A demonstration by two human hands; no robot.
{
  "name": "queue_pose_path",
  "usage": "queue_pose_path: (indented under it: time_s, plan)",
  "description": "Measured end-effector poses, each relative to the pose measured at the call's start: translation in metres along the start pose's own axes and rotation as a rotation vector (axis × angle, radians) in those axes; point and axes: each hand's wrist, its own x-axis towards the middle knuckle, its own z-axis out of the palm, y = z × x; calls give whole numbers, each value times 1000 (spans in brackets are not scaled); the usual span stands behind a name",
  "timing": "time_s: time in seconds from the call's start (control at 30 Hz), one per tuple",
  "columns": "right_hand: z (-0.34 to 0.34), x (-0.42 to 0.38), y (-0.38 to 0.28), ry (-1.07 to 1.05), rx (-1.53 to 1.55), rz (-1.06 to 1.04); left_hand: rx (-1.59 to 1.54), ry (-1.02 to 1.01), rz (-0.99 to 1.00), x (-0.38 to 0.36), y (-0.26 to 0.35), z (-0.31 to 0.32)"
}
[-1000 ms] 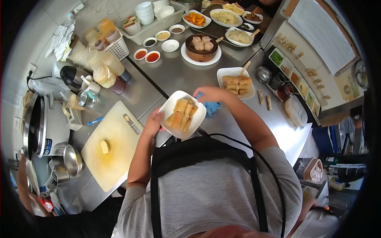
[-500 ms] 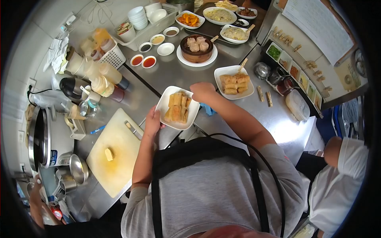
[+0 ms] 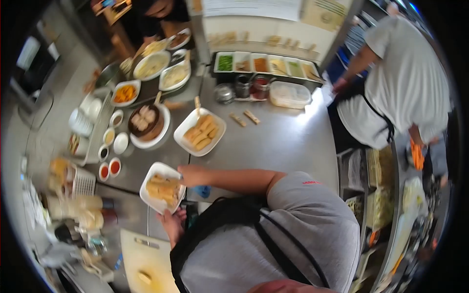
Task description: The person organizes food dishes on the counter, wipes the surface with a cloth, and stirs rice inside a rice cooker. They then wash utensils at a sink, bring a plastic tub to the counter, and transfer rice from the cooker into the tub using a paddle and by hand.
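A white square dish (image 3: 145,194) of golden rolls (image 3: 162,189) is between my hands over the steel counter. My left hand (image 3: 172,223) grips the near edge of this dish. My right hand (image 3: 194,176) is closed at the dish's right corner, beside a blue cloth (image 3: 202,191); what its fingers hold, if anything, is too small to make out. A second white dish (image 3: 218,138) of rolls, with a clothespin at its rim, sits farther up the counter. To its left, a round steamer (image 3: 141,128) of dumplings stands on a white plate.
Small sauce bowls (image 3: 115,166) stand left of the dish. A cutting board (image 3: 132,251) lies at lower left. Topping trays (image 3: 261,62) line the back. One person (image 3: 408,78) in white stands at the right; another (image 3: 161,14) leans in at the top.
The view has turned to the right, so the counter sits farther left and lower in it. A person at the top and more of the one in white now show. My left hand still holds the dish.
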Motion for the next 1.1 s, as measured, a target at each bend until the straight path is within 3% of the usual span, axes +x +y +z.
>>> queue_pose_path:
  time_s: [0.07,0.1,0.13,0.2,0.3,0.33,0.37,0.43,0.47,0.6,0.7,0.8,0.9,1.0,1.1]
  plan:
    - [-4,-2,1,-3,11,44,93,-114,-160,-1,13,-10]
    - [-10,-4,-2,-19,0,31,205,-68,-282,13,12,-26]
    - [-15,-5,-3,-39,-13,14,326,-179,-276,38,17,-45]
    - [-17,6,-3,-39,-70,-3,487,-36,-61,52,37,-47]
    - [-16,19,-6,25,-44,-56,499,-104,5,63,63,-29]
    - [-9,28,0,63,31,-39,484,-217,78,70,60,-32]
    - [7,44,22,133,10,-175,467,-310,146,79,50,-40]
    - [13,38,23,286,199,-136,437,-164,43,80,42,-46]
    - [6,27,12,222,352,80,403,-218,77,88,31,-56]
    - [23,3,26,374,386,-23,263,-170,9,47,34,-23]
    - [33,-18,29,256,559,70,101,-184,4,36,32,-9]
    - [3,-43,24,-92,496,40,41,-210,16,31,30,-8]
    - [-34,-51,53,-203,169,-101,3,-242,25,32,26,-8]
    - [-66,-64,50,-258,-14,66,-17,-216,9,26,25,-5]
    - [-70,-70,29,-265,-229,-96,-52,-192,-6,22,22,3]
